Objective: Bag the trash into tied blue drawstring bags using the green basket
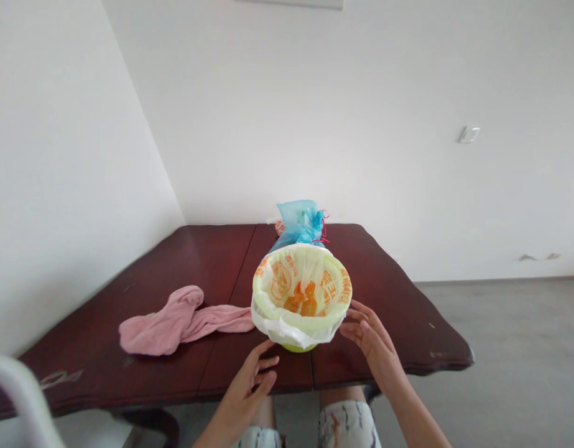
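Note:
A small yellow-green bin [300,348] stands near the front edge of the table. Its inside is lined with a white plastic bag [331,292] with orange print, folded outward over the rim and hanging loosely around the side. My left hand [249,386] is in front of the bin to its lower left, fingers apart and holding nothing. At the bin's right side is my right hand [373,339], its fingers spread close to the bag's hanging edge. Whether those fingertips touch the bag I cannot tell.
A pink towel [175,323] lies crumpled left of the bin on the dark red wooden table [212,255]. Behind the bin sits a blue plastic bag [298,218] with a red tie. A white curved bar [20,389] shows at the lower left. White walls border the table.

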`<control>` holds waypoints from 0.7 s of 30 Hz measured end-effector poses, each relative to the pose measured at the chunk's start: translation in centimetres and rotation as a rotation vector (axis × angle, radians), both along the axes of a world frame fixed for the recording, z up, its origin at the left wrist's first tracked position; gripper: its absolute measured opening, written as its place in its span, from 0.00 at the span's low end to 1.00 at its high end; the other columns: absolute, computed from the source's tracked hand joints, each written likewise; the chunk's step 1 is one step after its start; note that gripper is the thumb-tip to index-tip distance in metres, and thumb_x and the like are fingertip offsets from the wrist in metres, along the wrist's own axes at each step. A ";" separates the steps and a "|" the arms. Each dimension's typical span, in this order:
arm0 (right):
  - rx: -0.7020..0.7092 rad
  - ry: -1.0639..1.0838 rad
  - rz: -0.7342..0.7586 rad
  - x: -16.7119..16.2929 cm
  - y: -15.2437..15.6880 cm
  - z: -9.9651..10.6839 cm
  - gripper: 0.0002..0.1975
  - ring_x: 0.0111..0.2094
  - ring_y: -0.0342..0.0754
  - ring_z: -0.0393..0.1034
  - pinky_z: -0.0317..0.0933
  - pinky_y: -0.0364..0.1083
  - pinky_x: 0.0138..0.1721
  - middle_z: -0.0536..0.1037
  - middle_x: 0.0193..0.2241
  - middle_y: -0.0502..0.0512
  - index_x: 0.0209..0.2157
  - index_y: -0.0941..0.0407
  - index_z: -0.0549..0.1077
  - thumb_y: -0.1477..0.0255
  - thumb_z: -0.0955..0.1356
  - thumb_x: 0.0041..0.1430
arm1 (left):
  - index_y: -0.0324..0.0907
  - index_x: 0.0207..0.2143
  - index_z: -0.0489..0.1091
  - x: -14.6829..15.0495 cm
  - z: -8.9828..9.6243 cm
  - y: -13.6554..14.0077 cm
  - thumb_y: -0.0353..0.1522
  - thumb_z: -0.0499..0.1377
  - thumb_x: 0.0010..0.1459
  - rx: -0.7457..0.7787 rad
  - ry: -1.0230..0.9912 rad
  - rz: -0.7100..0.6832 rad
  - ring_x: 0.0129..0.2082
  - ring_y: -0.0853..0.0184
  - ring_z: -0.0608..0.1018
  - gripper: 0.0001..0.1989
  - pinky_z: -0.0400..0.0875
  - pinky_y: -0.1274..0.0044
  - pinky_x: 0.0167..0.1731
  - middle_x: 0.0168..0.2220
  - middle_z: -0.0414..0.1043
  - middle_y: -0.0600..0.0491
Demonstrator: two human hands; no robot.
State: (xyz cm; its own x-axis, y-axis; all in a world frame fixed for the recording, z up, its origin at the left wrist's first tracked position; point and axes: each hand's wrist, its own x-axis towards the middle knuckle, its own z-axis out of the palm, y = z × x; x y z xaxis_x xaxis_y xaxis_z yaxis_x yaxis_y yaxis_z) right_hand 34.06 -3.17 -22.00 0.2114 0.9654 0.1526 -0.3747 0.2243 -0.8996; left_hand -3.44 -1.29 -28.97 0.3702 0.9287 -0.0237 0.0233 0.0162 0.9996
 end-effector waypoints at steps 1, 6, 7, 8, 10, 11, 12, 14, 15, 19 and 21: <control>0.008 0.016 0.000 0.4 -0.3 0.1 0.25 0.50 0.59 0.86 0.79 0.61 0.59 0.87 0.56 0.62 0.64 0.47 0.84 0.48 0.77 0.75 | 0.54 0.78 0.68 0.0 0.1 0.0 0.60 0.69 0.72 0.001 0.005 0.000 0.76 0.41 0.77 0.42 0.74 0.53 0.73 0.81 0.68 0.37; 0.099 0.164 0.160 2.5 -3.1 0.6 0.30 0.43 0.57 0.79 0.77 0.66 0.64 0.80 0.35 0.56 0.28 0.49 0.81 0.44 0.71 0.79 | 0.52 0.74 0.73 -0.2 0.1 0.1 0.61 0.70 0.71 0.022 0.013 -0.013 0.78 0.42 0.75 0.39 0.71 0.53 0.77 0.80 0.70 0.38; 0.111 0.189 0.171 2.8 -3.7 0.6 0.31 0.42 0.56 0.78 0.76 0.67 0.64 0.79 0.34 0.56 0.26 0.49 0.79 0.42 0.71 0.78 | 0.52 0.74 0.73 -0.3 0.0 0.1 0.60 0.70 0.71 0.031 0.016 -0.015 0.78 0.42 0.75 0.39 0.70 0.52 0.78 0.80 0.70 0.38; 0.118 0.207 0.172 3.0 -4.2 0.6 0.32 0.42 0.56 0.77 0.76 0.67 0.64 0.78 0.34 0.55 0.25 0.49 0.78 0.40 0.72 0.76 | 0.52 0.74 0.74 -0.3 -0.1 0.1 0.60 0.69 0.71 0.039 0.020 -0.015 0.78 0.42 0.75 0.39 0.69 0.52 0.78 0.80 0.70 0.38; 0.128 0.227 0.154 3.5 -5.2 0.4 0.34 0.42 0.57 0.76 0.75 0.68 0.63 0.76 0.33 0.55 0.25 0.48 0.76 0.34 0.75 0.68 | 0.52 0.74 0.74 -0.3 -0.3 0.1 0.60 0.69 0.71 0.055 0.037 -0.009 0.79 0.41 0.75 0.38 0.69 0.51 0.78 0.79 0.71 0.38; 0.136 0.230 0.146 3.7 -5.6 0.3 0.36 0.41 0.58 0.75 0.76 0.68 0.62 0.74 0.32 0.54 0.24 0.48 0.74 0.30 0.77 0.63 | 0.52 0.74 0.74 -0.3 -0.4 0.2 0.61 0.69 0.71 0.060 0.046 -0.006 0.79 0.41 0.75 0.38 0.69 0.50 0.78 0.79 0.71 0.37; 0.144 0.230 0.146 4.0 -5.9 0.3 0.39 0.40 0.59 0.74 0.76 0.68 0.60 0.73 0.31 0.54 0.23 0.48 0.72 0.27 0.78 0.56 | 0.52 0.73 0.74 -0.3 -0.4 0.2 0.61 0.69 0.71 0.065 0.054 -0.002 0.78 0.41 0.75 0.38 0.69 0.49 0.78 0.79 0.71 0.37; 0.164 0.223 0.170 4.5 -6.5 0.3 0.45 0.36 0.60 0.72 0.77 0.68 0.54 0.69 0.27 0.53 0.19 0.49 0.65 0.23 0.81 0.42 | 0.52 0.73 0.75 -0.2 -0.3 0.3 0.62 0.69 0.70 0.068 0.058 0.002 0.77 0.40 0.76 0.39 0.71 0.49 0.77 0.78 0.72 0.36; 0.174 0.221 0.189 4.8 -6.7 0.5 0.47 0.35 0.59 0.70 0.77 0.68 0.52 0.67 0.25 0.53 0.19 0.49 0.62 0.22 0.81 0.37 | 0.51 0.72 0.76 -0.1 -0.2 0.3 0.62 0.69 0.70 0.066 0.054 0.002 0.77 0.40 0.77 0.39 0.71 0.49 0.77 0.77 0.73 0.36; 0.208 0.202 0.272 5.4 -7.1 1.5 0.50 0.32 0.58 0.68 0.75 0.65 0.50 0.63 0.23 0.51 0.18 0.50 0.57 0.25 0.84 0.35 | 0.51 0.70 0.77 0.1 0.5 0.4 0.64 0.70 0.67 0.042 0.020 -0.001 0.76 0.39 0.78 0.40 0.71 0.49 0.77 0.76 0.75 0.36; 0.220 0.187 0.315 5.2 -7.1 1.9 0.51 0.32 0.58 0.67 0.74 0.65 0.52 0.64 0.23 0.51 0.17 0.51 0.54 0.25 0.84 0.36 | 0.51 0.70 0.77 0.2 0.8 0.5 0.64 0.71 0.66 0.029 0.006 0.000 0.76 0.39 0.78 0.40 0.71 0.49 0.77 0.75 0.76 0.36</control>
State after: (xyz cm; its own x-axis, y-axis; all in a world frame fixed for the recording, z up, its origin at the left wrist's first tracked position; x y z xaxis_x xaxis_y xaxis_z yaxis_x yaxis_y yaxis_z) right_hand 39.26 -10.32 -20.13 -0.0450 0.9359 0.3494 -0.6076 0.2519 -0.7532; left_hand -3.26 -0.79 -28.22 0.3702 0.9290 0.0012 0.0289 -0.0128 0.9995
